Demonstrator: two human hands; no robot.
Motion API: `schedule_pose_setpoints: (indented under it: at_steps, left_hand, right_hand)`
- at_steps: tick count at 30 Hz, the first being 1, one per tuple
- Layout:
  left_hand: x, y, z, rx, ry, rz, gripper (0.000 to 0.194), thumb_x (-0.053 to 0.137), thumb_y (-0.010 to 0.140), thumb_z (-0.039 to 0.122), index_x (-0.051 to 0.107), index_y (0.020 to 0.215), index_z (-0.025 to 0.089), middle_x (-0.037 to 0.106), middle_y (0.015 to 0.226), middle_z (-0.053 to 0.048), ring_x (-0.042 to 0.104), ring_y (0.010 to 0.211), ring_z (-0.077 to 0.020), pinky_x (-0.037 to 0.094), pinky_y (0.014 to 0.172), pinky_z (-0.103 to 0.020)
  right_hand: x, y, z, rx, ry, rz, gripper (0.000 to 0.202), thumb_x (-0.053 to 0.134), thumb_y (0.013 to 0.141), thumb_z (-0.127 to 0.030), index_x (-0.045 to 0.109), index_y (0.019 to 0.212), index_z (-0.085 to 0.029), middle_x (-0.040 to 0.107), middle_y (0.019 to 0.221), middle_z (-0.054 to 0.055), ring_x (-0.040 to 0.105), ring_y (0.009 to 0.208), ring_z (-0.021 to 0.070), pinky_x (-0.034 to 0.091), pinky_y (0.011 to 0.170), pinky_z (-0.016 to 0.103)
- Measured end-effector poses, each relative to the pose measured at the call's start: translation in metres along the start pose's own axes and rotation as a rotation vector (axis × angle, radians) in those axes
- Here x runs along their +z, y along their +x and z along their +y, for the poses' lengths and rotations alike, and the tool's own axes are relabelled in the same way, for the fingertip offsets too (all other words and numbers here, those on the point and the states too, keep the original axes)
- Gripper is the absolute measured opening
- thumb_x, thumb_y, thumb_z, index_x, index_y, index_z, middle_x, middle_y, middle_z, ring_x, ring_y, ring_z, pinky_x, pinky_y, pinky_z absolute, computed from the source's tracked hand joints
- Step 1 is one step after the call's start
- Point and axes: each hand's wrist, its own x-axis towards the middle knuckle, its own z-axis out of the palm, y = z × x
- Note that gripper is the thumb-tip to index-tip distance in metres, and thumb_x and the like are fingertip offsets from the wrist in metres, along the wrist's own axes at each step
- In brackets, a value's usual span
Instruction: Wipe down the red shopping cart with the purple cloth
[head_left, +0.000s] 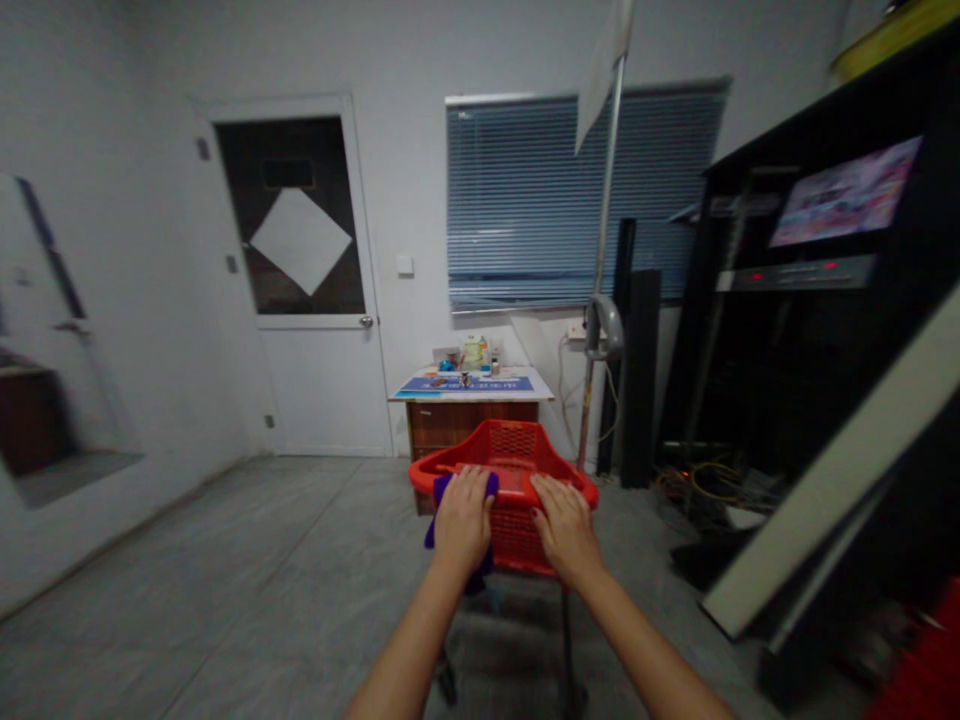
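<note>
A red plastic shopping cart (517,540) stands on the floor directly in front of me. My left hand (465,515) is closed over the left part of its handle, on top of a purple cloth (441,488) that drapes over the bar and hangs down. Further right on the same handle rests my right hand (564,520), its fingers bent over the red bar. The undersides of both grips are hidden. Through the cart's mesh, its basket shows no contents that I can make out.
Beyond the cart is a wooden cabinet (450,425) with a board and small items on top. A white door (322,390) is at the left. To the right stand a metal pole (604,220), a leaning pale panel (825,480), cables (705,480) and a black rack (697,330).
</note>
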Motion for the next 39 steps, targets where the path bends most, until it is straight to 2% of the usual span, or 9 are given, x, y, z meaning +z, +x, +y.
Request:
schedule_pose_setpoints:
  at_steps: [4, 10, 13, 18, 21, 26, 30, 34, 39]
  left_hand:
    - [0.004, -0.004, 0.003, -0.048, 0.041, 0.027, 0.038, 0.041, 0.093, 0.014, 0.053, 0.129, 0.014, 0.060, 0.131, -0.014, 0.051, 0.127, -0.0282, 0.042, 0.107, -0.052]
    - [0.010, 0.002, 0.030, 0.065, 0.007, -0.027, 0.038, 0.045, 0.092, 0.017, 0.053, 0.128, 0.013, 0.060, 0.131, -0.013, 0.053, 0.125, -0.0270, 0.043, 0.107, -0.049]
    - [0.005, 0.001, 0.024, 0.074, 0.000, -0.026, 0.037, 0.045, 0.092, 0.017, 0.054, 0.128, 0.014, 0.061, 0.129, -0.012, 0.052, 0.125, -0.0262, 0.042, 0.108, -0.048]
    - [-0.001, -0.005, 0.009, -0.031, 0.042, 0.024, 0.036, 0.043, 0.092, 0.015, 0.054, 0.127, 0.013, 0.062, 0.128, -0.013, 0.053, 0.124, -0.0272, 0.042, 0.107, -0.049]
    - [0.001, -0.006, 0.017, -0.065, 0.053, 0.041, 0.036, 0.042, 0.092, 0.015, 0.055, 0.126, 0.012, 0.062, 0.128, -0.014, 0.051, 0.125, -0.0283, 0.042, 0.106, -0.051]
    - [0.002, 0.000, 0.034, 0.024, 0.016, -0.005, 0.037, 0.044, 0.092, 0.016, 0.054, 0.127, 0.014, 0.062, 0.128, -0.013, 0.054, 0.123, -0.0273, 0.043, 0.106, -0.050]
    - [-0.004, -0.001, 0.022, 0.053, 0.008, -0.012, 0.039, 0.044, 0.091, 0.016, 0.052, 0.130, 0.016, 0.062, 0.128, -0.012, 0.053, 0.124, -0.0261, 0.042, 0.107, -0.049]
    - [-0.007, -0.007, 0.005, -0.012, 0.033, 0.017, 0.038, 0.042, 0.092, 0.015, 0.053, 0.128, 0.015, 0.061, 0.128, -0.012, 0.052, 0.125, -0.0266, 0.043, 0.106, -0.048]
    - [-0.001, -0.005, 0.017, -0.056, 0.019, 0.025, 0.036, 0.042, 0.092, 0.014, 0.055, 0.125, 0.013, 0.062, 0.127, -0.013, 0.052, 0.125, -0.0278, 0.041, 0.107, -0.051]
  right_hand:
    - [0.005, -0.001, -0.006, 0.008, 0.016, 0.021, 0.046, 0.038, 0.095, -0.027, 0.045, 0.140, -0.020, 0.059, 0.133, 0.008, 0.050, 0.124, 0.0220, 0.029, 0.108, 0.043]
    - [0.005, -0.001, -0.004, -0.012, 0.032, 0.029, 0.044, 0.038, 0.095, -0.029, 0.048, 0.138, -0.020, 0.060, 0.132, 0.007, 0.051, 0.123, 0.0214, 0.030, 0.107, 0.042]
    - [0.000, -0.002, -0.002, -0.029, 0.029, 0.012, 0.044, 0.037, 0.096, -0.031, 0.048, 0.137, -0.020, 0.060, 0.131, 0.007, 0.051, 0.123, 0.0212, 0.030, 0.107, 0.041]
    - [-0.001, -0.002, -0.006, -0.031, 0.029, 0.024, 0.045, 0.037, 0.097, -0.032, 0.048, 0.138, -0.020, 0.061, 0.130, 0.007, 0.051, 0.122, 0.0213, 0.031, 0.106, 0.041]
    - [0.001, -0.001, -0.010, -0.026, 0.042, 0.029, 0.044, 0.037, 0.096, -0.032, 0.049, 0.137, -0.020, 0.061, 0.130, 0.008, 0.051, 0.122, 0.0216, 0.031, 0.107, 0.042]
    - [0.003, 0.000, -0.013, -0.026, 0.056, 0.029, 0.045, 0.038, 0.096, -0.032, 0.048, 0.138, -0.020, 0.061, 0.130, 0.008, 0.051, 0.122, 0.0226, 0.031, 0.107, 0.044]
    - [0.000, 0.000, -0.012, -0.031, 0.060, 0.010, 0.046, 0.038, 0.096, -0.034, 0.046, 0.139, -0.021, 0.060, 0.131, 0.008, 0.051, 0.123, 0.0225, 0.032, 0.107, 0.044]
    - [0.001, 0.000, -0.012, -0.029, 0.056, 0.001, 0.048, 0.038, 0.096, -0.035, 0.044, 0.142, -0.022, 0.060, 0.132, 0.008, 0.051, 0.123, 0.0230, 0.032, 0.106, 0.044]
    - [0.004, 0.000, -0.010, -0.021, 0.073, 0.000, 0.048, 0.040, 0.095, -0.035, 0.045, 0.140, -0.020, 0.059, 0.132, 0.010, 0.050, 0.124, 0.0238, 0.031, 0.107, 0.045]
